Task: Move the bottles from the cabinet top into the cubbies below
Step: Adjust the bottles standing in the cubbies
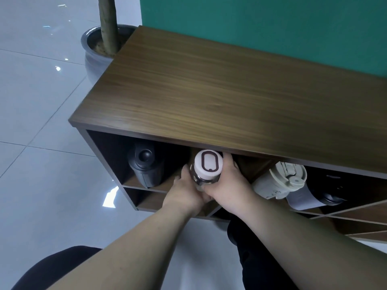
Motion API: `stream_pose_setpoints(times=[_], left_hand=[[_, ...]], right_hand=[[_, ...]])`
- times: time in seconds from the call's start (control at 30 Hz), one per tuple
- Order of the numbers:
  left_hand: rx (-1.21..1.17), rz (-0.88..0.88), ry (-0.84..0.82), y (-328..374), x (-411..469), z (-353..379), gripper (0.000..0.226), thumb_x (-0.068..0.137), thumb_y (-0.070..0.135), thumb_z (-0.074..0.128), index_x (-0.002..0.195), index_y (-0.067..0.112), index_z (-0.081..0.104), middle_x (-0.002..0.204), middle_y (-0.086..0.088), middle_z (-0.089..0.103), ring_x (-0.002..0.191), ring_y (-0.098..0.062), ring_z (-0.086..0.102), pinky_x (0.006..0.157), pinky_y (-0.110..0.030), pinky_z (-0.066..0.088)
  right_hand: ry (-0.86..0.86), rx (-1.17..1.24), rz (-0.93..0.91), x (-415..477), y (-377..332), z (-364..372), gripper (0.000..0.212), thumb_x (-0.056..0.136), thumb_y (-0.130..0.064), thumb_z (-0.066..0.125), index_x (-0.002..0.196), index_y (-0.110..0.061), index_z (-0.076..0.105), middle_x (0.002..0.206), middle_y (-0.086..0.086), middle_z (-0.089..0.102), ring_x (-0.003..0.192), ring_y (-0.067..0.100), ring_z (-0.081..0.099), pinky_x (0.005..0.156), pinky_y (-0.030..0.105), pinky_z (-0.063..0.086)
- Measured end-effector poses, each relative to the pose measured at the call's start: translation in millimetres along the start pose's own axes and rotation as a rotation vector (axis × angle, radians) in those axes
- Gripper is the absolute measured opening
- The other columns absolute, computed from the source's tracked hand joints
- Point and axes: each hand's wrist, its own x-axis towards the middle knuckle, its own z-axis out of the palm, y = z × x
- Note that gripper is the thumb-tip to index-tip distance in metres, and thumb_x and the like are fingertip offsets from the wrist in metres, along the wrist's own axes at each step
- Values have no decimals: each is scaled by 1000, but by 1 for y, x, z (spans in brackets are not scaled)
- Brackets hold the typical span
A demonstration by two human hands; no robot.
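Note:
A clear bottle with a white lid (207, 166) is at the mouth of an upper cubby, just under the wooden cabinet top (219, 86). My left hand (184, 193) grips its left side and my right hand (230, 185) grips its right side. A black bottle (143, 166) stands in the cubby to the left. To the right, a cream lidded bottle (280, 181) and a black bottle with a white label (320, 195) sit in another cubby. No bottle shows on the cabinet top.
A grey plant pot (94, 53) with a trunk stands at the cabinet's far left end. A green wall (261, 21) backs the cabinet. Glossy floor tiles (37, 122) spread to the left. Lower cubbies (146, 201) show below my hands.

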Motion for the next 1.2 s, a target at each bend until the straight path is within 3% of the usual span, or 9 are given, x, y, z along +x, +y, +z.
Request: stream_pose_setpoints(times=[0.1,0.23,0.4,0.53,0.7,0.83,0.93,1.1,1.2], left_hand=[[111,-53,-154,2,-20,-16,119,52,64,75,152,22,26,141,-7,55,121,-25,60,100,-39,51],[320,-5,-338,0,-62,-66,81,62,73,62,133,34,56,127,6,68,117,-18,63,99,-36,51],[332,-142,-163,-28,-77,-123,85,74,68,64,145,28,39,136,1,61,121,-21,58,97,-31,47],[82,-185,85,-51,-50,-125,87,62,58,73,134,20,41,119,-1,66,103,-23,63,88,-37,54],[31,-104,204,-56,-28,-127,73,62,48,77,121,26,42,114,0,64,95,-23,65,73,-36,57],[36,-72,212,-62,-18,-126,64,66,47,77,115,27,40,115,-1,60,92,-25,60,56,-23,41],[22,-16,208,-65,-13,-127,62,68,46,78,116,30,42,114,2,63,94,-22,62,59,-25,43],[86,23,219,-66,-6,-126,61,73,42,78,124,26,48,109,4,70,97,-23,65,73,-33,50],[100,0,233,-66,-3,-125,54,74,43,77,118,24,51,103,4,70,92,-23,65,69,-31,48]], right_hand=[[42,-142,-119,-17,-12,-6,79,65,-39,78,133,-27,40,134,-1,49,128,22,46,103,37,44],[103,-354,-353,-38,-34,-9,73,69,-38,71,132,-21,37,131,6,50,129,27,39,112,38,32],[-104,-325,-408,-39,-72,18,88,78,-47,60,152,-28,19,156,-7,29,147,14,21,121,37,9],[-171,-122,-294,-20,-86,43,86,80,-35,68,152,-32,22,159,-8,28,147,13,24,111,21,18],[-208,77,-119,7,-83,70,76,70,-23,76,138,-28,43,131,-8,57,124,15,52,102,28,39],[-259,195,-61,20,-83,81,79,60,-23,78,131,-35,45,124,-13,60,118,13,56,99,29,41],[-259,279,-45,27,-79,86,73,53,-22,77,117,-38,47,116,-15,65,117,15,60,104,35,45],[-258,313,-59,33,-74,91,77,47,-29,77,120,-33,53,117,-11,68,114,15,63,105,43,46],[-267,287,-68,33,-73,92,78,48,-36,77,122,-37,53,118,-16,68,115,11,62,105,40,46]])
